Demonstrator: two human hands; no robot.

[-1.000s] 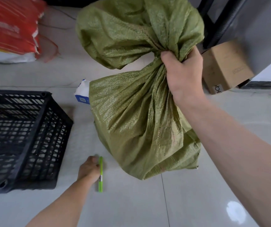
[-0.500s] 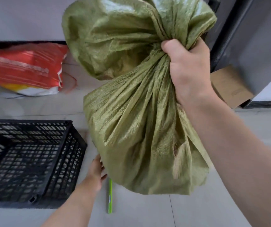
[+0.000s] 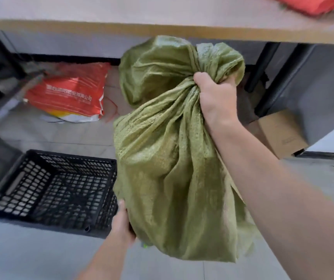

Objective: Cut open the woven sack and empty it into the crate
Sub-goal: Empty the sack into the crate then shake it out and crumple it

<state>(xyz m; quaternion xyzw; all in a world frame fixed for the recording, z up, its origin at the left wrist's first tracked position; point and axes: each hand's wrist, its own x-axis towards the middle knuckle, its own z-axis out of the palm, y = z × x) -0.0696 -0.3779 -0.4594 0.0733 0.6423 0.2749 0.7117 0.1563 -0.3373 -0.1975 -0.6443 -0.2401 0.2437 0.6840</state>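
A full green woven sack (image 3: 170, 168) hangs in the air, its neck bunched in my right hand (image 3: 214, 100), which is shut on it. My left hand (image 3: 122, 223) presses against the sack's lower left side; its fingers are hidden behind the fabric. The black plastic crate (image 3: 47, 190) stands on the floor to the left of the sack, with nothing visible inside it. A sliver of the green cutter (image 3: 145, 245) shows on the floor under the sack.
A red and white printed bag (image 3: 69, 96) lies on the floor behind the crate. A cardboard box (image 3: 281, 134) sits at the right by black table legs (image 3: 263, 69). A table edge (image 3: 162, 27) runs across the top.
The sack has been lifted higher off the floor. My left hand left the green cutter on the floor and came up against the sack's lower side. The view has tilted upward.
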